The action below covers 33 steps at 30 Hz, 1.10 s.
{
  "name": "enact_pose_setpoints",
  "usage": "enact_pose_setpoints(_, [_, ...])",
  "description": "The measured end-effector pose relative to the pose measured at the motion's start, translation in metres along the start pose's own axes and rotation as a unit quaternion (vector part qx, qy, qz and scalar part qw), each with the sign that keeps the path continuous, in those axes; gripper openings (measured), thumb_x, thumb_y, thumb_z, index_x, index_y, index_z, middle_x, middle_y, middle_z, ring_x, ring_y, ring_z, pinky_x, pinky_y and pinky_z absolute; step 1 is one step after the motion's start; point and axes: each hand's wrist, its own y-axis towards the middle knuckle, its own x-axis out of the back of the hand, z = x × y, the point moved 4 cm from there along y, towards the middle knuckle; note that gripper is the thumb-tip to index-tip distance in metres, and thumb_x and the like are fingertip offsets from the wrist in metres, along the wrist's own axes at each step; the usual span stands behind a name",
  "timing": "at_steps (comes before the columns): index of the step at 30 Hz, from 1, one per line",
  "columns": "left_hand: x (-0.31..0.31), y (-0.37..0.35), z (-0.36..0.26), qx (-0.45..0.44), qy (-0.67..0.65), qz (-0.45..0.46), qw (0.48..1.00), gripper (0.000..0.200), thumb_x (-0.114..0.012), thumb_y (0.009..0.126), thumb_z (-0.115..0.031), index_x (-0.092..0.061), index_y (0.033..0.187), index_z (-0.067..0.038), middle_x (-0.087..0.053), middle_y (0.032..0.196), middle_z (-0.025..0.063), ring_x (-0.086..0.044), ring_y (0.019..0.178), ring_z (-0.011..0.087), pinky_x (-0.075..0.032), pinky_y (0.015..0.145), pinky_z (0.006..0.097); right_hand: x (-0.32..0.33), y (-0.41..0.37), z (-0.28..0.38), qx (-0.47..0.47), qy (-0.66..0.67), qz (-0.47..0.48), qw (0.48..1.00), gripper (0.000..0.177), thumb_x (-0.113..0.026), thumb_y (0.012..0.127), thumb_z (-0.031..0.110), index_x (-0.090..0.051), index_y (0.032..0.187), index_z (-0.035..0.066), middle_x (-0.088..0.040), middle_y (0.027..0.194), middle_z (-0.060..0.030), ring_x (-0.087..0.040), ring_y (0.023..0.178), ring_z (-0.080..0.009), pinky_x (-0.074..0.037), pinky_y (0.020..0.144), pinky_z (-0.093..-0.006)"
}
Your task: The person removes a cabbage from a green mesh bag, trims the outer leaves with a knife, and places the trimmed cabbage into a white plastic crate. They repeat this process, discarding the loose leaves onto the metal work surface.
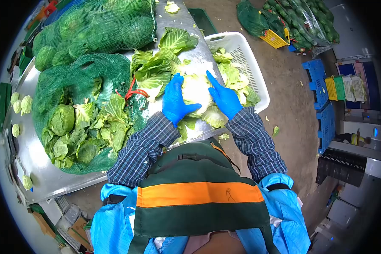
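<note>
A pale, trimmed cabbage (195, 88) sits on the metal table between my two hands, its surface washed out by bright light. My left hand (174, 100), in a blue glove, cups its left side with the thumb across the near edge. On the opposite side my right hand (225, 98), also gloved in blue, rests against it with the fingers reaching forward. Loose green outer leaves (160, 63) lie beyond my left hand, and more leaf pieces (214, 117) are below the cabbage. The contact under my palms is hidden.
A white crate (257, 76) with trimmed leaves stands right of the table. Left lies an opened green net bag (82, 70) holding cabbages and leaves, with a full net bag (101, 25) behind it. Blue pallets (318, 84) and stacked net bags (294, 21) are farther right.
</note>
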Motion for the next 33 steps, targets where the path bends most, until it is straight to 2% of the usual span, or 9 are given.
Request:
enact_pose_setpoints(5, [-0.005,-0.002,-0.011,-0.044,0.019,0.010,0.999,0.099,-0.085,0.047,-0.037,-0.038,0.126,0.000,-0.041,0.133,0.0209,-0.041,0.119,0.0397,-0.034,0.101,0.0454,0.011,0.016,0.012,-0.025,-0.099,0.114,0.988,0.046,-0.039,0.094,0.033,-0.035,0.139,0.026,-0.062,0.091,-0.0221,-0.061,0.079,-0.0365,-0.047,0.071,-0.0472])
enact_pose_setpoints(10, [-0.004,-0.010,-0.020,-0.078,0.044,0.048,0.995,0.095,-0.085,0.043,-0.037,-0.043,0.122,-0.003,-0.045,0.126,0.0184,-0.044,0.111,0.0381,-0.036,0.096,0.0460,0.012,0.062,-0.146,-0.046,-0.150,-0.039,0.987,0.043,-0.036,0.095,0.034,-0.039,0.137,0.023,-0.063,0.094,-0.0230,-0.062,0.081,-0.0361,-0.048,0.071,-0.0460])
enact_pose_setpoints(16, [0.004,0.008,-0.022,0.027,0.065,0.016,0.997,0.100,-0.085,0.046,-0.039,-0.041,0.131,-0.009,-0.041,0.126,0.0208,-0.042,0.112,0.0391,-0.036,0.097,0.0476,0.015,-0.027,-0.010,-0.035,-0.023,-0.102,0.994,0.049,-0.043,0.093,0.029,-0.033,0.141,0.027,-0.060,0.073,-0.0225,-0.059,0.061,-0.0369,-0.047,0.059,-0.0481])
enact_pose_setpoints(19, [0.007,0.013,-0.019,0.013,0.081,0.035,0.996,0.092,-0.083,0.049,-0.039,-0.049,0.128,-0.007,-0.046,0.121,0.0252,-0.042,0.116,0.0408,-0.036,0.098,0.0482,-0.042,-0.050,-0.007,0.051,0.159,-0.199,0.966,0.054,-0.044,0.088,0.011,-0.034,0.141,0.014,-0.059,0.110,-0.0229,-0.064,0.077,-0.0303,-0.050,0.070,-0.0391])
enact_pose_setpoints(20, [0.000,0.017,-0.017,-0.035,0.092,0.044,0.994,0.093,-0.082,0.049,-0.038,-0.048,0.127,-0.003,-0.051,0.117,0.0245,-0.042,0.115,0.0410,-0.037,0.097,0.0479,-0.057,-0.052,-0.016,-0.024,0.078,-0.095,0.992,0.049,-0.038,0.093,0.017,-0.035,0.141,0.018,-0.051,0.127,-0.0207,-0.062,0.095,-0.0271,-0.047,0.080,-0.0392])
enact_pose_setpoints(24, [-0.022,0.020,-0.017,-0.098,0.080,0.015,0.992,0.100,-0.084,0.051,-0.031,-0.036,0.134,-0.003,-0.043,0.129,0.0226,-0.042,0.118,0.0404,-0.034,0.099,0.0470,-0.055,-0.042,-0.015,-0.086,0.125,-0.026,0.988,0.060,-0.037,0.092,0.016,-0.014,0.147,0.027,-0.061,0.081,-0.0184,-0.061,0.061,-0.0307,-0.049,0.058,-0.0403])
enact_pose_setpoints(31, [-0.033,0.032,-0.029,-0.078,0.099,0.027,0.992,0.097,-0.086,0.048,-0.027,-0.040,0.131,-0.005,-0.047,0.125,0.0185,-0.044,0.115,0.0373,-0.035,0.098,0.0454,-0.053,-0.022,-0.032,-0.164,0.109,0.040,0.980,0.057,-0.035,0.094,0.016,-0.016,0.146,0.028,-0.061,0.080,-0.0175,-0.061,0.063,-0.0301,-0.050,0.058,-0.0394])
enact_pose_setpoints(32, [-0.030,0.031,-0.028,-0.082,0.104,0.010,0.991,0.098,-0.086,0.047,-0.027,-0.040,0.131,-0.005,-0.047,0.125,0.0186,-0.044,0.115,0.0373,-0.035,0.097,0.0455,-0.039,-0.023,-0.028,-0.266,0.247,-0.005,0.932,0.034,-0.040,0.087,0.043,-0.040,0.108,0.017,-0.061,0.070,-0.0144,-0.061,0.062,-0.0257,-0.048,0.057,-0.0380])
enact_pose_setpoints(33, [-0.028,0.031,-0.030,-0.075,0.092,0.017,0.993,0.098,-0.086,0.047,-0.029,-0.041,0.131,-0.006,-0.047,0.124,0.0192,-0.045,0.113,0.0374,-0.037,0.096,0.0452,-0.033,-0.026,-0.024,-0.360,0.375,-0.049,0.852,0.068,-0.045,0.081,0.071,-0.065,0.070,0.006,-0.060,0.061,-0.0114,-0.061,0.062,-0.0214,-0.046,0.056,-0.0365])
